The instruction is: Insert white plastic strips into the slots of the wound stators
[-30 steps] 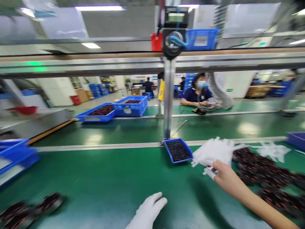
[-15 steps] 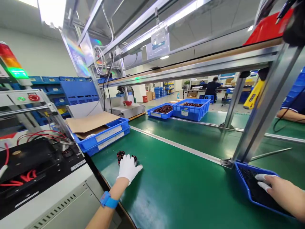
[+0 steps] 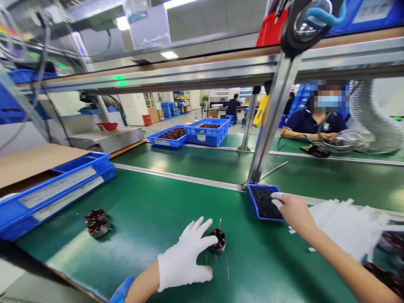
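My left hand [image 3: 189, 254], in a white glove, is over the green bench with its fingers spread. One fingertip overlaps the edge of a motor stator [image 3: 218, 241] with dark red and black windings; thin wire ends stick out from it. Two similar stators [image 3: 97, 222] sit close together farther left. On the right, my right hand [image 3: 285, 204], with white finger covers, reaches over the rim of a small blue tray [image 3: 267, 218] of thin black strips or tubes [image 3: 262, 200]. Its fingertips are drawn together at the strips; what they hold, if anything, is hidden.
White strips [image 3: 347, 225] lie beyond my right forearm, with more stators [image 3: 385, 269] at the right edge. A metal post [image 3: 268, 126] rises behind the tray. Stacked blue trays [image 3: 63, 185] stand left. Blue bins [image 3: 206, 134] sit farther back. Across the bench a co-worker [image 3: 315, 122] sits.
The view has swung to the right. My left hand has left the pair of stators and is now beside a separate stator nearer the middle. My right hand stays at the tray of black strips.
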{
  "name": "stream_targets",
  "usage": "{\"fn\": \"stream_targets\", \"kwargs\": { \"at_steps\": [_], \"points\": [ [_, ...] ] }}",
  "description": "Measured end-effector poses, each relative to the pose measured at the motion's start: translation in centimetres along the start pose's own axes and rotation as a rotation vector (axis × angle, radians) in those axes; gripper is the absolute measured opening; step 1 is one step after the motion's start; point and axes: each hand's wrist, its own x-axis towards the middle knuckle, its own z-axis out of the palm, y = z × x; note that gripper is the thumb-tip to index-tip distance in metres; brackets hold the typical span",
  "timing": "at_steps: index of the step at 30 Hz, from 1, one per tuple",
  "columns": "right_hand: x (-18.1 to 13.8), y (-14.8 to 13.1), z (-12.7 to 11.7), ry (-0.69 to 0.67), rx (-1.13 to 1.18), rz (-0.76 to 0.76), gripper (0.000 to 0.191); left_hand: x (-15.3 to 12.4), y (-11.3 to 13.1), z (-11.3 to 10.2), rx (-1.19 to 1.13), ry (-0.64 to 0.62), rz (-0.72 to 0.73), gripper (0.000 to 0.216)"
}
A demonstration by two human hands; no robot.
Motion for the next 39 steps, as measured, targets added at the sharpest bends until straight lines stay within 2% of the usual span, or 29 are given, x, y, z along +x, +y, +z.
{"fn": "stream_targets", "kwargs": {
  "at_steps": [2, 3, 6, 8, 9, 11, 13, 15, 19, 25, 39],
  "points": [
    [-2.3, -1.0, -0.5, -0.09, 0.071, -0.013, 0.019, 0.6, 1.2, -0.2, -0.186, -0.106, 0.053, 0.066],
    [-3.6, -1.5, -0.7, -0.153, 0.169, 0.009, 0.019, 1.1, 1.8, -0.2, -0.263, -0.106, 0.044, 0.059],
    [-7.1, -2.9, -0.6, -0.349, 0.677, 0.239, 0.02, 3.1, 3.7, 0.4, -0.36, 0.036, -0.039, 0.042],
    [-8.7, -3.4, -0.4, -0.404, 0.913, 0.401, 0.027, 4.7, 5.1, 1.3, -0.276, 0.093, -0.024, 0.05],
    [-9.2, -3.5, -0.3, -0.406, 0.945, 0.446, 0.03, 5.4, 5.8, 1.9, -0.203, 0.089, 0.024, 0.056],
    [-9.9, -3.5, -0.3, -0.405, 0.978, 0.503, 0.033, 6.7, 6.8, 3.0, -0.071, 0.047, 0.132, 0.054],
    [-10.1, -3.4, -0.3, -0.405, 1.023, 0.554, 0.034, 7.5, 7.3, 4.0, -0.004, 0.017, 0.185, 0.036],
    [-10.2, -3.4, -0.4, -0.404, 1.061, 0.592, 0.034, 7.9, 7.4, 4.8, 0.009, 0.022, 0.175, 0.025],
    [-10.0, -3.7, -0.2, -0.404, 1.116, 0.642, 0.035, 8.1, 7.0, 5.8, 0.022, 0.038, 0.159, 0.028],
    [-10.1, -4.2, 0.0, -0.416, 1.192, 0.687, 0.035, 8.1, 6.9, 5.9, 0.019, 0.017, 0.163, 0.027],
    [-10.2, -4.4, 0.1, -0.403, 1.179, 0.687, 0.033, 8.2, 7.2, 5.7, 0.03, 0.012, 0.158, 0.025]
  ]
}}
